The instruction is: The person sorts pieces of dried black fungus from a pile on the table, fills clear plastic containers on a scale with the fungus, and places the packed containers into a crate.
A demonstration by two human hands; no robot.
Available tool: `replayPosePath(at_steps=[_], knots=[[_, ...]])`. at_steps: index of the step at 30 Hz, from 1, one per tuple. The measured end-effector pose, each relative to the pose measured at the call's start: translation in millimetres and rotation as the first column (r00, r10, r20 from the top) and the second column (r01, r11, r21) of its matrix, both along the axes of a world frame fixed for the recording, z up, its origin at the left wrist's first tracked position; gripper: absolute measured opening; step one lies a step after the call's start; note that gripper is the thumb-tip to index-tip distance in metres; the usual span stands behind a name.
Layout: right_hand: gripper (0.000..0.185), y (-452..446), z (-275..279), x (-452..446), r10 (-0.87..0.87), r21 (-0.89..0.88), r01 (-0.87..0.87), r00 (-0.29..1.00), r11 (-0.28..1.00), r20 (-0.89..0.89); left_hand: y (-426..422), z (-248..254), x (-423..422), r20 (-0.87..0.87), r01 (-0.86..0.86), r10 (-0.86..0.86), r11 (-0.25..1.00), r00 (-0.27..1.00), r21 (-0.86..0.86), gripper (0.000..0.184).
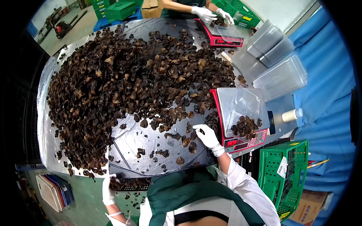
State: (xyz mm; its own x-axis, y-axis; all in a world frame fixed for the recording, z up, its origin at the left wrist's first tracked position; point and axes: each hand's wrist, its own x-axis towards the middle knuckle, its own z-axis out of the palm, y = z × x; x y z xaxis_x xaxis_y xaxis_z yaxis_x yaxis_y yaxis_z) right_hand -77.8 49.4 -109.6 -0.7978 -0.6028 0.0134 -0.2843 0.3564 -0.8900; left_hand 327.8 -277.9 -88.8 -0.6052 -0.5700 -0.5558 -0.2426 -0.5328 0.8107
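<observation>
Pinching edgewise suits dark-brown, curled fungus pieces (143,81), likely light, pliable, beyond parted right fingers (197,127); left fingers (106,185) hold some.

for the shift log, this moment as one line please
left hand: dark clump against it; right hand: over table beside near scale; near scale: clear tray with dark pieces

Blue curtain (326,86) hangs down the right side. Cardboard box (309,207) lower right. Phone (271,121) and white bottle (291,115) right of centre. Pallet jack (62,29) upper left, green crates (120,10) on a blue pallet (101,25) just right of it.
</observation>
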Motion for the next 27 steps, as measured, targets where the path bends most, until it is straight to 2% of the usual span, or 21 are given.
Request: replayPosePath(at_steps=[1,2,3,4,5,6,8,9,10,12,14,16,18,20,21,22,23,24,25,26,27], knots=[[0.019,-2.2,0.5,0.5,0.004,0.049,0.002,0.991,0.999,-0.135,-12.2,-8.7,24.7,0.149,0.219,-0.193,0.959,0.97,-0.181,0.034],[0.021,-4.8,0.3,1.2,0.013,0.095,0.014,0.964,0.995,-0.267,-15.0,1.3,38.0,0.378,0.275,-0.237,0.96,0.895,-0.049,0.03],[0.024,-8.3,-2.3,1.9,0.017,0.062,0.002,0.95,0.998,-0.311,-19.1,-8.3,55.8,0.607,0.512,-0.318,0.841,0.728,-0.173,0.028],[0.024,-13.2,0.4,3.8,0.024,0.064,-0.004,0.951,0.998,-0.31,-21.6,-16.9,66.1,0.804,0.726,-0.304,0.653,0.512,-0.215,0.026],[0.024,-19.0,4.1,4.7,0.038,0.02,-0.034,0.945,0.999,-0.324,-25.6,-29.4,71.7,0.85,0.774,-0.282,0.598,0.445,-0.207,0.026],[0.025,-25.1,8.4,7.2,0.051,-0.024,-0.063,0.94,0.998,-0.337,-11.0,9.4,32.2,0.762,0.725,-0.322,0.634,0.562,-0.268,0.023],[0.018,-35.1,13.0,13.7,0.078,0.009,-0.081,0.925,0.997,-0.373,0.3,24.5,-16.5,0.548,0.633,-0.367,0.634,0.752,-0.444,0.021],[0.016,-41.0,13.7,17.6,0.135,0.138,-0.082,0.89,0.987,-0.436,8.0,30.3,-46.8,0.464,0.589,-0.373,0.607,0.804,-0.533,0.02],[0.018,-46.3,14.1,21.7,0.197,0.263,-0.071,0.849,0.962,-0.491,15.5,34.7,-77.2,0.374,0.535,-0.382,0.577,0.845,-0.617,0.019],[0.037,-52.7,11.0,30.2,0.287,0.43,-0.068,0.836,0.9,-0.468,28.0,32.2,-130.1,0.24,0.472,-0.424,0.615,0.873,-0.632,0.019],[0.033,-53.7,-3.8,29.2,0.275,0.405,-0.084,0.854,0.911,-0.442,42.6,27.1,-173.9,0.267,0.491,-0.438,0.552,0.859,-0.674,0.018],[0.027,-48.6,-7.1,20.9,0.213,0.266,-0.137,0.935,0.954,-0.283,62.4,28.2,-215.5,0.146,0.391,-0.45,0.519,0.881,-0.76,0.018],[0.017,-42.6,-6.0,11.7,0.128,0.015,-0.127,0.983,0.992,-0.132,73.5,5.1,-247.0,0.091,0.315,-0.497,0.389,0.863,-0.866,0.023],[0.014,-31.8,2.7,2.7,0.115,-0.081,-0.099,0.967,0.992,0.226,87.0,-5.8,-271.1,0.13,0.229,-0.537,0.122,0.833,-0.966,0.031],[0.016,-24.6,5.0,-1.4,0.095,-0.093,-0.066,0.928,0.993,0.359,91.0,-3.3,-277.9,0.23,0.321,-0.583,0.057,0.779,-0.945,0.037],[0.015,-17.6,13.7,-3.4,0.07,-0.127,0.001,0.832,0.992,0.551,94.8,-13.4,-282.2,0.27,0.319,-0.573,-0.017,0.773,-0.948,0.033],[0.016,-6.7,-1.5,-8.2,0.139,-0.2,-0.069,0.921,0.977,0.364,95.5,-26.7,-283.6,0.343,0.383,-0.561,-0.049,0.754,-0.923,0.029],[0.017,-3.0,-1.2,-6.5,0.186,-0.383,0.061,0.798,0.922,0.573,95.3,-30.8,-283.4,0.414,0.444,-0.546,-0.082,0.729,-0.892,0.026],[0.018,0.7,-0.8,-4.8,0.257,-0.503,0.246,0.63,0.828,0.732,95.6,-34.5,-281.2,0.414,0.445,-0.552,-0.086,0.724,-0.891,0.026],[0.018,5.2,0.3,-4.6,0.251,-0.502,0.255,0.631,0.827,0.734,96.1,-38.0,-278.7,0.287,0.367,-0.546,0.041,0.787,-0.929,0.022],[0.02,10.1,2.7,-3.6,0.342,-0.541,0.358,0.486,0.761,0.804,95.9,-34.8,-277.7,0.158,0.282,-0.524,0.166,0.837,-0.945,0.018]])
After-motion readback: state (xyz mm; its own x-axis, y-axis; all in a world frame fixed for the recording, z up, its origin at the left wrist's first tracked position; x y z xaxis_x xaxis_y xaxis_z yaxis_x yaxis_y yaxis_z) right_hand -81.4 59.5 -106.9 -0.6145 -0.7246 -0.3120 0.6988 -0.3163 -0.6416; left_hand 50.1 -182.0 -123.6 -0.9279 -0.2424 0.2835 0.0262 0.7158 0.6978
